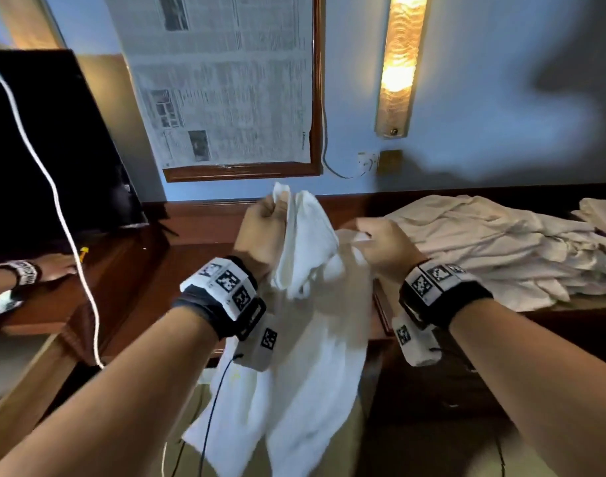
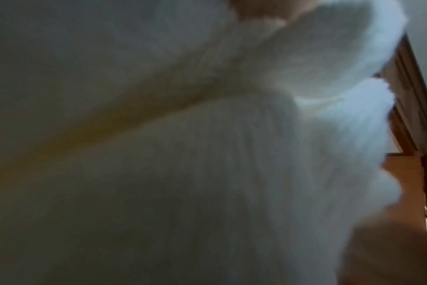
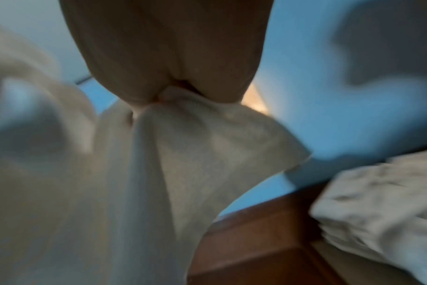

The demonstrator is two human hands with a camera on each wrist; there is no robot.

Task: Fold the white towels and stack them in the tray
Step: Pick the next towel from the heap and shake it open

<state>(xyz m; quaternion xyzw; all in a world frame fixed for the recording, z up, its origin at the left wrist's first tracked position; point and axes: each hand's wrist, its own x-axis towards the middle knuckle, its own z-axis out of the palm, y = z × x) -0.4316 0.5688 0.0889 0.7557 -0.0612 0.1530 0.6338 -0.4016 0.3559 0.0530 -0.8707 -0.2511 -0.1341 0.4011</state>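
Note:
A white towel (image 1: 308,339) hangs in the air in front of the wooden desk (image 1: 191,256), its lower part drooping below the desk's edge. My left hand (image 1: 265,222) grips a bunched top corner of it, held high. My right hand (image 1: 377,241) pinches another part of its upper edge a little lower and to the right. In the left wrist view the towel (image 2: 183,154) fills nearly the whole picture. In the right wrist view my fingertips (image 3: 222,88) squeeze a fold of the towel (image 3: 183,150). No tray shows in any view.
A heap of crumpled white towels (image 1: 501,246) lies on the desk at the right, also in the right wrist view (image 3: 383,208). A dark TV screen (image 1: 46,149) stands at the left with a white cable (image 1: 64,218) across it. Another person's hand (image 1: 53,268) rests on the desk's left end.

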